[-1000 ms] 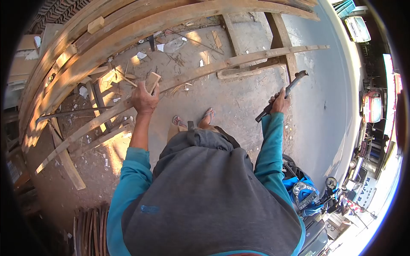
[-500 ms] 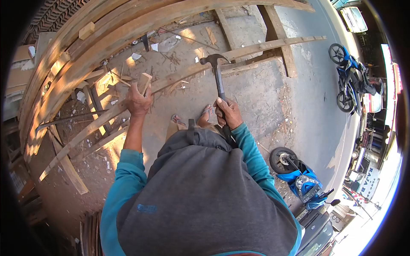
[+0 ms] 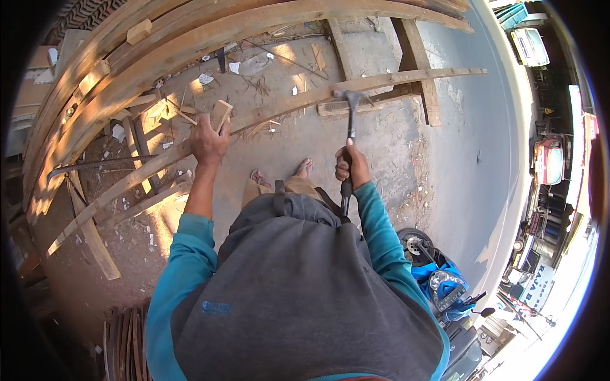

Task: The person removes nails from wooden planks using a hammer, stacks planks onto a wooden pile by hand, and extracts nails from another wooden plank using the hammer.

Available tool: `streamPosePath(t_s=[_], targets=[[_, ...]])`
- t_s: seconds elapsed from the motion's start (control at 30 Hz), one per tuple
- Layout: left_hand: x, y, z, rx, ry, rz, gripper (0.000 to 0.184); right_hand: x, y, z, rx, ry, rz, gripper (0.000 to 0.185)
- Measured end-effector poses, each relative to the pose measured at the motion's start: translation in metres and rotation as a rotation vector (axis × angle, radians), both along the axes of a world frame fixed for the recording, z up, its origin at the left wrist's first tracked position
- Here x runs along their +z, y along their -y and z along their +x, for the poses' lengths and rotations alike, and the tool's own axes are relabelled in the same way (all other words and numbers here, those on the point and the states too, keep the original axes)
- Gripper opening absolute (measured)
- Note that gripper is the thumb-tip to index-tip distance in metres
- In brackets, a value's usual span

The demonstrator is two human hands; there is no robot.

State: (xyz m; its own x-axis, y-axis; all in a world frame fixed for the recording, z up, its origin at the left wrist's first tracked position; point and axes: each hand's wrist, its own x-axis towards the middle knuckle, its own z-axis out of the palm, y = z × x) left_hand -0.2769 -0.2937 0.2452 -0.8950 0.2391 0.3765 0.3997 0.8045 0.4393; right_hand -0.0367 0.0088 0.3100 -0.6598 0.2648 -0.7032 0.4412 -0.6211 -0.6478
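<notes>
My right hand (image 3: 353,166) grips the handle of a claw hammer (image 3: 352,124), its head raised and slightly blurred in front of me. Fingers of my left hand (image 3: 208,141) are closed around a small wood block (image 3: 222,114), at a long wooden batten (image 3: 286,105) that runs across in front of me. The hand hides the block's lower end and part of the batten. The hammer head overlaps the batten's right half in view; I cannot tell whether they touch.
Thick curved-looking beams (image 3: 254,26) lie beyond the batten, with cross timbers (image 3: 416,60) at the right. Wood scraps and white chips litter the ground. A blue motorcycle (image 3: 445,286) is parked at my right beside the road (image 3: 476,159). Stacked slats (image 3: 124,343) are at lower left.
My right hand and the hammer have moved right. My left hand keeps its hold on the block. The motorcycle with a rider on the road has left the view.
</notes>
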Motion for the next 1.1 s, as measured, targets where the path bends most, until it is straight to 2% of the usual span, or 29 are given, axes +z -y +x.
streamPosePath(t_s=[0.07,0.1,0.17,0.2,0.27,0.33,0.47,0.5,0.6,0.67,0.73,0.77,0.83,0.87,0.9,0.93,1.0,1.07,1.1], targets=[[-0.001,-0.001,0.0,0.004,0.005,-0.01,0.046,0.015,0.042,-0.007,0.296,-0.002,0.086,0.05],[0.0,0.001,-0.001,-0.012,0.013,-0.015,0.046,0.025,0.051,-0.016,0.298,-0.001,0.081,0.05],[-0.001,0.007,0.003,-0.041,0.034,-0.036,0.046,0.044,0.067,-0.022,0.432,-0.038,0.324,0.047],[0.0,0.007,0.001,-0.049,-0.008,-0.03,0.046,0.055,0.064,-0.023,0.424,-0.033,0.32,0.047],[0.0,0.004,0.001,-0.053,-0.042,-0.02,0.046,0.08,0.042,-0.023,0.298,-0.09,0.646,0.043],[-0.001,0.004,0.001,-0.046,-0.067,-0.019,0.046,0.117,0.026,-0.026,0.093,-0.117,0.865,0.04],[-0.002,0.003,0.001,-0.023,-0.06,-0.05,0.046,0.149,0.009,-0.038,-0.386,-0.455,0.979,0.036],[-0.001,0.003,0.001,-0.023,-0.058,-0.048,0.046,0.142,0.006,-0.043,-0.46,-0.547,1.003,0.033],[-0.002,0.003,0.001,-0.024,-0.055,-0.048,0.046,0.072,0.008,-0.044,-0.53,-0.471,0.96,0.032],[0.0,0.001,0.001,-0.013,-0.067,-0.039,0.045,-0.011,-0.008,-0.017,0.094,0.044,1.517,0.033],[0.004,0.002,0.005,-0.021,-0.061,0.019,0.045,-0.04,-0.005,-0.007,0.275,0.211,1.276,0.037],[0.003,-0.002,-0.006,0.002,-0.084,0.033,0.045,-0.005,0.003,-0.015,0.183,0.156,1.042,0.04],[-0.003,0.007,0.0,-0.031,-0.039,-0.016,0.044,0.054,0.009,-0.029,0.077,0.165,0.984,0.051],[-0.005,0.012,0.01,-0.042,-0.012,-0.031,0.044,0.094,0.015,-0.037,-0.022,0.053,0.988,0.046],[-0.003,0.008,0.004,-0.03,-0.028,-0.031,0.044,0.133,0.019,-0.049,-0.156,-0.111,1.01,0.04],[-0.002,0.006,0.002,-0.022,-0.037,-0.036,0.043,0.161,0.015,-0.058,-0.271,-0.261,1.181,0.041],[-0.003,0.006,0.003,-0.019,-0.026,-0.065,0.043,0.214,0.014,-0.076,-0.505,-0.546,1.327,0.041],[-0.002,0.004,0.002,0.0,-0.023,-0.09,0.043,0.231,-0.002,-0.083,-0.586,-0.806,1.428,0.042],[0.0,0.004,0.001,-0.002,-0.033,-0.071,0.043,0.22,-0.012,-0.082,-0.596,-0.887,1.452,0.044]])
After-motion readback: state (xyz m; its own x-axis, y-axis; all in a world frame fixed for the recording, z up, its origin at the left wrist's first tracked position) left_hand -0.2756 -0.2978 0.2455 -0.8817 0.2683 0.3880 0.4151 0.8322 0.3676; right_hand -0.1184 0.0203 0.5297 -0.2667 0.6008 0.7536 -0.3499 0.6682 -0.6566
